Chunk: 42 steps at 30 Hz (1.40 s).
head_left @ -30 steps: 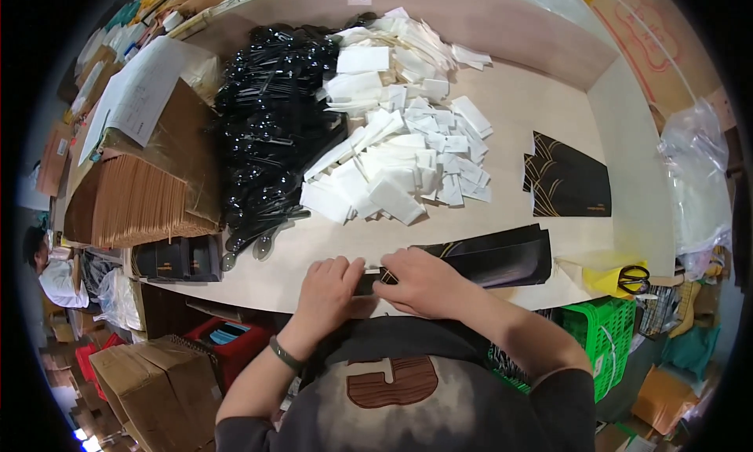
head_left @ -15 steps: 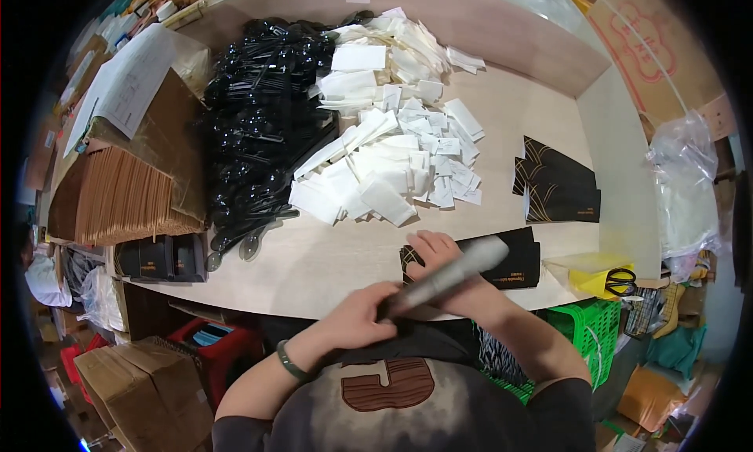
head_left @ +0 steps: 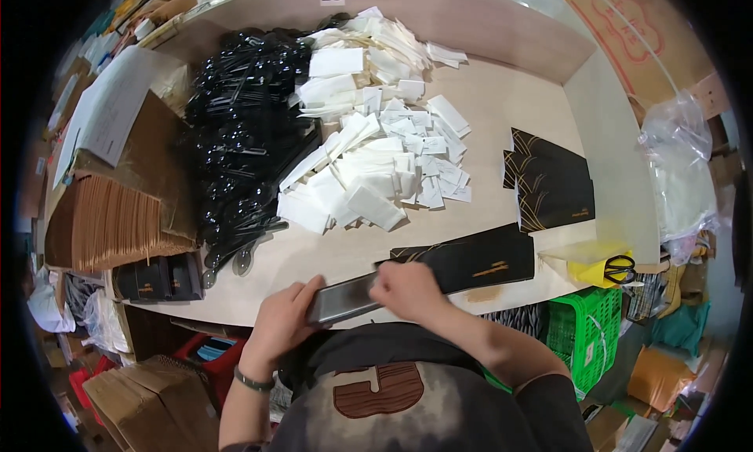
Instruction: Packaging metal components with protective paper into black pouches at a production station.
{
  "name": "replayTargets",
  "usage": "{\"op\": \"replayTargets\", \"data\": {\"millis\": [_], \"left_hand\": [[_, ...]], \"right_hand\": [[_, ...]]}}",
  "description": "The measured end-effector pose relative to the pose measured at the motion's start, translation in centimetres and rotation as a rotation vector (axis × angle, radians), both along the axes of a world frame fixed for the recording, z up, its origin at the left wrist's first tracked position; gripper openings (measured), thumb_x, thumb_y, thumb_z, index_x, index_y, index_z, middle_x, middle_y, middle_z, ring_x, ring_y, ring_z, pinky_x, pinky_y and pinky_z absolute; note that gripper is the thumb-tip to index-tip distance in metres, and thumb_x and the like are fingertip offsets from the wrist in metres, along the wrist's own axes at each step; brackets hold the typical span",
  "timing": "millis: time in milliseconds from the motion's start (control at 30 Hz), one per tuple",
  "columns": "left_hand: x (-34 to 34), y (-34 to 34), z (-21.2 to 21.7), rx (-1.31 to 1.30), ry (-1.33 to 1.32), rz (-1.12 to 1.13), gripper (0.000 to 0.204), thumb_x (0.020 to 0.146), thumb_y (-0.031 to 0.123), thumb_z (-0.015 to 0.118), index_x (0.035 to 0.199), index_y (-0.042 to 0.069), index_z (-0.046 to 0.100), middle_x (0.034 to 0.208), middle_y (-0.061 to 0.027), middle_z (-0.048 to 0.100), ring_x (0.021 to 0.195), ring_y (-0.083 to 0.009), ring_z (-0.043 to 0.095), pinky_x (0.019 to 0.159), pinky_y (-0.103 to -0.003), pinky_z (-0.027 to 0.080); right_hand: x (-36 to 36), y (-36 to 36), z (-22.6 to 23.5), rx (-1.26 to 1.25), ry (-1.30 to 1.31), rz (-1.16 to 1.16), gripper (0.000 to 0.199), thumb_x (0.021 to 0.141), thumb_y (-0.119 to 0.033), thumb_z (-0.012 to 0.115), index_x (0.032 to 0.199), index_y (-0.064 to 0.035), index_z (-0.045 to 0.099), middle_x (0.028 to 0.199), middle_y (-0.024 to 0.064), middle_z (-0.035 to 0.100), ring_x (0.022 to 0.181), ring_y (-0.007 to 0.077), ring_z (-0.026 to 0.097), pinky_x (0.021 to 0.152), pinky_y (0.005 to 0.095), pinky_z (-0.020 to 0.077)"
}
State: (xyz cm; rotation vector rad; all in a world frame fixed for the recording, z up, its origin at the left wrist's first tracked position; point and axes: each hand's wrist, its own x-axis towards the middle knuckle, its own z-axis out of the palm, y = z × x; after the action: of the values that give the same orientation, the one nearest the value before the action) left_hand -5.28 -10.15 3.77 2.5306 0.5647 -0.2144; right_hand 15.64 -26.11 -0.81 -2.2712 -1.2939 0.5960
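At the front of the table my left hand [head_left: 284, 317] grips the left end of a long, narrow, shiny dark grey piece [head_left: 342, 299]; its exact kind I cannot make out. My right hand [head_left: 412, 293], fingers curled, closes on the other end of the same piece. Just beyond the right hand lie long black paper sleeves [head_left: 486, 257] with gold lines, overlapping each other. Further back, white folded napkins [head_left: 376, 207] and small white packets [head_left: 427, 142] form a loose heap. Left of them spreads a big pile of black plastic spoons [head_left: 243, 107].
More black sleeves [head_left: 555, 181] lie at the right by the side panel [head_left: 612, 154]. A cardboard box of brown upright pieces [head_left: 118, 224] stands left, above stacked black packs [head_left: 157, 278]. Scissors [head_left: 620, 269] sit in a yellow holder at the right front edge, above a green crate [head_left: 584, 334].
The long piece has come down from a raised slant to the table's front edge, further left. My right hand has moved toward me, off the black sleeves; my left hand has shifted left.
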Motion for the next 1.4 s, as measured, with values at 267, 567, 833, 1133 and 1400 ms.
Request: {"op": "replayTargets", "data": {"millis": [267,567,833,1133,1400], "left_hand": [[1.8,1.3,-1.0,0.069,-0.367,0.042,0.070,0.069,0.024,0.086,0.131,0.006,0.059,0.120,-0.0173,0.063,0.109,-0.0393,0.060,0.093,-0.046,0.050],[-6.1,6.5,-2.5,0.530,-0.362,0.505,0.040,0.079,0.000,0.070,0.119,0.007,0.067,0.112,-0.0139,0.064,0.104,-0.0352,0.063,0.088,-0.040,0.052],[-2.9,9.3,-4.4,0.344,-0.356,0.435,0.029,0.082,0.002,0.073,0.109,0.008,0.062,0.091,-0.0123,0.063,0.080,-0.0323,0.064,0.069,-0.039,0.052],[-1.4,7.9,-3.5,0.186,-0.430,0.635,0.015,0.090,0.005,0.066,0.102,0.003,0.058,0.085,-0.0157,0.063,0.077,-0.0364,0.062,0.070,-0.040,0.050],[-2.1,7.1,-0.3,0.325,-0.202,0.527,0.013,0.091,0.016,0.065,0.098,0.006,0.060,0.090,-0.0149,0.065,0.083,-0.0376,0.064,0.067,-0.045,0.050]], "right_hand": [[11.1,2.3,-1.9,0.195,-0.283,-0.397,0.026,0.085,-0.016,0.073,0.095,-0.0015,0.053,0.079,0.0135,0.064,0.073,0.0358,0.063,0.069,0.0433,0.0500],[9.9,-5.0,0.3,0.243,-0.098,-0.463,0.017,0.088,-0.011,0.069,0.100,0.0016,0.066,0.085,0.0117,0.063,0.074,0.0224,0.062,0.069,0.0329,0.0493],[4.4,4.7,-0.4,0.305,-0.179,-0.025,0.008,0.091,-0.006,0.063,0.096,0.0002,0.065,0.104,0.0161,0.063,0.100,0.0365,0.062,0.085,0.0389,0.0500],[-1.6,3.2,1.1,0.431,0.076,0.403,0.021,0.087,-0.011,0.070,0.107,-0.0033,0.067,0.093,0.0101,0.066,0.087,0.0281,0.065,0.078,0.0388,0.0516],[-1.5,1.4,1.0,0.474,-0.243,0.367,0.040,0.077,-0.013,0.079,0.115,-0.0061,0.067,0.115,0.0164,0.062,0.100,0.0349,0.061,0.086,0.0433,0.0494]]}}
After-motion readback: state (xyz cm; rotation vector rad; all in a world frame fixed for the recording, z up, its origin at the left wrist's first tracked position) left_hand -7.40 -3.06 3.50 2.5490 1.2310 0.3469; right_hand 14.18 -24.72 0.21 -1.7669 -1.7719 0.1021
